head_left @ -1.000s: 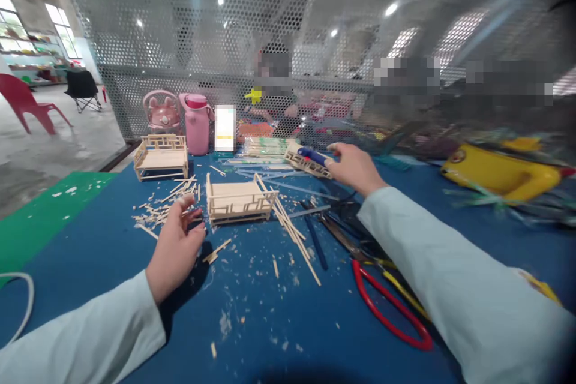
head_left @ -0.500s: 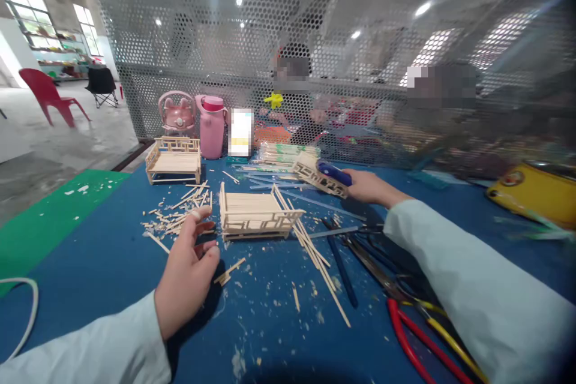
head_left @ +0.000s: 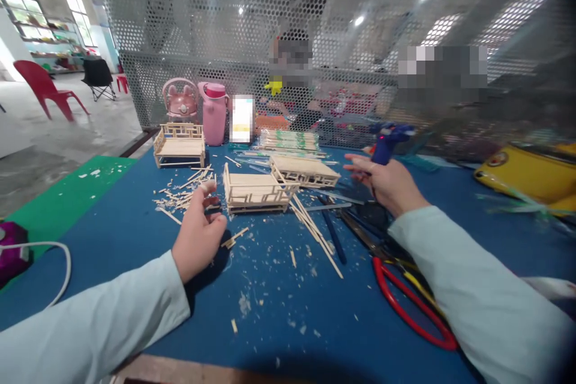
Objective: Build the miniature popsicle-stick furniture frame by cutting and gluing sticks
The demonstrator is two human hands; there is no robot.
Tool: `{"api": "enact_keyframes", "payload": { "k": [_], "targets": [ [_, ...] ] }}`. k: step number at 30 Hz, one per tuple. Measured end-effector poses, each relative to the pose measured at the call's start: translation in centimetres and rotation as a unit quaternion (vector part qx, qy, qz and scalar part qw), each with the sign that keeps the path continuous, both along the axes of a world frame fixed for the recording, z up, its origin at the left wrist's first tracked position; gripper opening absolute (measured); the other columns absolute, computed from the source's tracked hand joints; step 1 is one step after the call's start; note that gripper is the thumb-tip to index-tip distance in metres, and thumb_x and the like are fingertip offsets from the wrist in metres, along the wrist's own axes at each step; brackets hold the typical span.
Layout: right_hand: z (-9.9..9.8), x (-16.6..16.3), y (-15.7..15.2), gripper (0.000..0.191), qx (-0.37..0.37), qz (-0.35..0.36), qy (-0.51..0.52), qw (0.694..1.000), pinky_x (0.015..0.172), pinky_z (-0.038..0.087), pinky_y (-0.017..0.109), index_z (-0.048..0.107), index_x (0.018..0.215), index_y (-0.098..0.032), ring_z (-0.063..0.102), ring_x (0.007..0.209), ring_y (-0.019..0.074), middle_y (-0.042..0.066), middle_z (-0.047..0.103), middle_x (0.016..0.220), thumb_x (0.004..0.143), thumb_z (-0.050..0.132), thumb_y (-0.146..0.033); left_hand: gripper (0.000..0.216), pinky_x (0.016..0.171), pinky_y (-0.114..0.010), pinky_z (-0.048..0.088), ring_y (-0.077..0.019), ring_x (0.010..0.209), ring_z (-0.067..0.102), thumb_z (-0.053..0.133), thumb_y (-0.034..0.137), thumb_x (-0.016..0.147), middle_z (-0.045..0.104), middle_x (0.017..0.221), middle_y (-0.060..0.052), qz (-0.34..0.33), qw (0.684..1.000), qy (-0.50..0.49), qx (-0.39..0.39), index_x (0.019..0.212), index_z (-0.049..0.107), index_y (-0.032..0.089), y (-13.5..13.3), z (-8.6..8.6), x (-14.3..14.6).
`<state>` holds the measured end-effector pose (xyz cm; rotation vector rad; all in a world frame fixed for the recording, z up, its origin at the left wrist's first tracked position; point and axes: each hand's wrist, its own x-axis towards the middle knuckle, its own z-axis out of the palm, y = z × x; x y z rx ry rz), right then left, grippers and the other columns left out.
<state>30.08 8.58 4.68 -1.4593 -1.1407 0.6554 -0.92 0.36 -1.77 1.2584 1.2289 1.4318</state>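
My right hand (head_left: 389,183) is raised over the blue table and grips a blue glue gun (head_left: 386,139) upright. My left hand (head_left: 199,229) rests on the blue mat (head_left: 112,234) with curled fingers, close to the left end of a small wooden stick frame (head_left: 252,191); whether it holds anything is not clear. A second stick frame (head_left: 303,171) lies just behind that one, left of the right hand. Loose sticks (head_left: 315,228) spread between the two hands.
A finished stick bench (head_left: 179,145) stands at the back left beside a pink bottle (head_left: 214,113) and a pink bunny cup (head_left: 180,100). Red-handled cutters (head_left: 405,306) and dark tools lie under my right arm. A yellow object (head_left: 522,177) is far right. Perforated mesh (head_left: 189,30) backs the table; people sit behind it.
My right hand has lifted the glue gun off the second stick frame and drawn it up and to the right. The frame now lies flat. My left hand has barely moved.
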Motion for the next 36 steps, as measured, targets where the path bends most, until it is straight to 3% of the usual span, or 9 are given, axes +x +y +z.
{"api": "enact_keyframes", "payload": {
  "k": [3,5,8,11,14,19,24,30,36],
  "targets": [
    [1.5,-0.9,-1.7,0.04,0.028,-0.007,0.011,1.0,0.054,0.039,0.026,0.045,0.074,-0.023,0.046,0.052,0.0084,-0.003,0.052,0.068,0.055,0.079,-0.028,0.051,0.085,-0.033,0.046,-0.0192,0.101,0.052,0.056,0.006,0.063,0.051,0.118,-0.009,0.007,1.0,-0.001,0.014,0.112,0.048,0.019,0.2,0.1,-0.1],
    [2.4,-2.0,-3.5,0.046,0.059,0.033,0.019,0.998,0.054,0.039,0.027,0.043,0.06,-0.022,0.037,0.047,0.0071,-0.006,0.04,0.056,0.053,0.08,-0.048,0.051,0.086,-0.033,0.045,-0.0181,0.098,0.053,0.056,0.004,0.062,0.053,0.113,-0.008,0.011,1.0,-0.006,0.02,0.11,0.049,0.019,0.3,0.0,-0.1],
    [2.9,-4.4,-6.6,0.058,0.07,0.148,0.043,0.986,0.061,0.044,0.031,0.042,0.052,-0.023,0.038,0.048,0.0099,-0.005,0.03,0.051,0.06,0.057,-0.078,0.049,0.088,-0.034,0.044,-0.0157,0.091,0.054,0.055,0.002,0.062,0.054,0.099,-0.005,0.007,1.0,-0.021,0.017,0.108,0.048,0.018,0.7,-0.4,-0.1],
    [2.1,-6.8,-9.4,0.047,0.086,0.177,0.085,0.977,0.06,0.046,0.03,0.059,0.077,-0.028,0.052,0.06,0.0133,0.0,0.053,0.072,0.058,0.068,-0.07,0.042,0.085,-0.032,0.044,-0.0141,0.085,0.055,0.057,0.001,0.061,0.053,0.092,-0.003,-0.011,1.0,-0.006,-0.013,0.099,0.048,0.017,1.3,-0.5,0.0],
    [0.6,-8.2,-10.8,0.05,-0.005,0.232,0.064,0.97,0.051,0.043,0.029,0.06,0.099,-0.03,0.057,0.065,0.0167,0.004,0.062,0.087,0.062,0.069,-0.063,0.039,0.075,-0.031,0.045,-0.0121,0.071,0.053,0.062,0.002,0.06,0.054,0.087,-0.003,-0.017,0.997,0.062,-0.041,0.094,0.048,0.016,2.0,-0.3,0.2],
    [-1.3,-8.8,-10.8,0.039,-0.05,0.314,-0.003,0.948,0.055,0.042,0.028,0.062,0.085,-0.021,0.051,0.058,0.0141,0.001,0.058,0.065,0.072,0.062,-0.057,0.048,0.063,-0.028,0.04,-0.0093,0.055,0.047,0.066,0.005,0.058,0.052,0.073,0.003,-0.034,0.993,0.098,-0.054,0.102,0.049,0.016,3.1,-0.1,0.0],
    [-1.6,-8.5,-10.5,0.038,-0.062,0.344,-0.051,0.935,0.05,0.038,0.029,0.062,0.082,-0.018,0.045,0.049,0.0131,-0.001,0.053,0.058,0.072,0.061,-0.055,0.045,0.056,-0.025,0.037,-0.0094,0.053,0.049,0.066,0.012,0.062,0.054,0.071,0.004,-0.054,0.988,0.141,-0.04,0.104,0.048,0.016,3.5,-0.5,-0.3],
    [-1.3,-7.5,-10.3,0.029,-0.051,0.318,-0.163,0.933,0.06,0.046,0.032,0.064,0.071,-0.021,0.055,0.062,0.019,0.002,0.059,0.062,0.071,0.063,-0.05,0.019,0.052,-0.025,0.033,-0.0109,0.047,0.049,0.066,0.017,0.067,0.056,0.054,0.004,-0.024,0.983,0.172,-0.051,0.084,0.056,0.016,3.7,-0.2,-0.2],
    [-1.8,-7.4,-10.3,0.04,0.014,0.287,-0.209,0.935,0.052,0.046,0.03,0.065,0.082,-0.02,0.053,0.05,0.0162,0.0,0.055,0.054,0.078,0.052,-0.057,0.021,0.047,-0.021,0.037,-0.0077,0.045,0.046,0.063,0.024,0.076,0.053,0.056,0.005,-0.023,0.992,0.08,-0.09,0.093,0.055,0.013,2.8,0.7,0.3]
  ]
}}
